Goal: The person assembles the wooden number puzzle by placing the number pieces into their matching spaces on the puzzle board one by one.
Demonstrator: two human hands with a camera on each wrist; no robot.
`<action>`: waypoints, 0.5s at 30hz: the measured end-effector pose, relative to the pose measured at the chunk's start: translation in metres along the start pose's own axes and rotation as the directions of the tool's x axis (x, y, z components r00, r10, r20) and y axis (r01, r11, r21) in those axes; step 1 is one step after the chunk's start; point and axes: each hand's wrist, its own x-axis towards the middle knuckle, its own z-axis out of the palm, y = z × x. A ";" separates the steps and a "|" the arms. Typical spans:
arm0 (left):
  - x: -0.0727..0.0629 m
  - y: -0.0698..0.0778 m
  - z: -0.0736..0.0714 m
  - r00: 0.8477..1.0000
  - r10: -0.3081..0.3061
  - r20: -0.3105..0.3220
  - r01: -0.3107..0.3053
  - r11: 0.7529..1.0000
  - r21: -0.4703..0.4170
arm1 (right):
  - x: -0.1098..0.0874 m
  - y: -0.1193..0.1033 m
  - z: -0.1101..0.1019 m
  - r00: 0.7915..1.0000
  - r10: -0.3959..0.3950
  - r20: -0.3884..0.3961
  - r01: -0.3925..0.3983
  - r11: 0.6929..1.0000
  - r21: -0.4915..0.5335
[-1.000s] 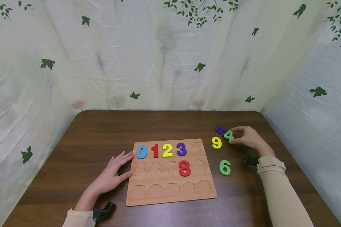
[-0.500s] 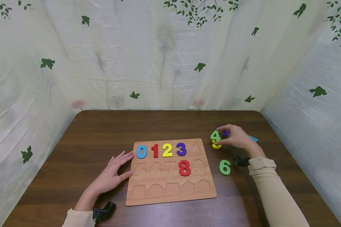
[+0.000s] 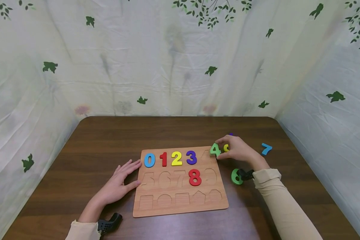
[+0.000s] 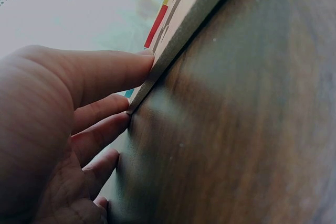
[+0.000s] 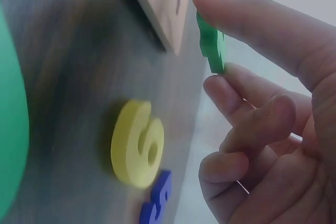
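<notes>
Right hand (image 3: 239, 150) pinches green 4 (image 3: 215, 150) near board (image 3: 180, 190); left hand (image 3: 120, 185), fingers extended, touches it; slack pinch could drop 4.

Tan board (image 3: 180, 190). From its centre: light-blue 0 (image 3: 146, 160) at ten o'clock, red 1 (image 3: 164, 160) at eleven, yellow 2 (image 3: 177, 163) at twelve, purple 3 (image 3: 193, 158) at one, green 4 (image 3: 215, 153), yellow 9 (image 5: 124, 148) at two, red 8 (image 3: 195, 177), blue 7 (image 3: 267, 149) past two, green 6 (image 3: 233, 176) at three. Brown wood-grain table (image 3: 114, 140). White backdrop (image 3: 156, 66) with green birds (image 3: 50, 67), leafy sprigs (image 3: 200, 14), at twelve.

Left hand (image 3: 119, 185) spread, right hand (image 3: 239, 149) pinching
</notes>
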 end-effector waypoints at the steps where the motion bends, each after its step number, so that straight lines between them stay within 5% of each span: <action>1: 0.000 0.000 0.000 1.000 -0.002 -0.001 0.002 1.000 -0.001 | 0.001 -0.002 0.001 1.000 -0.006 0.003 0.006 1.000 0.000; 15: 0.001 -0.003 0.001 1.000 -0.011 0.008 0.011 1.000 0.000 | 0.011 -0.016 0.023 0.998 0.023 0.064 -0.023 1.000 -0.008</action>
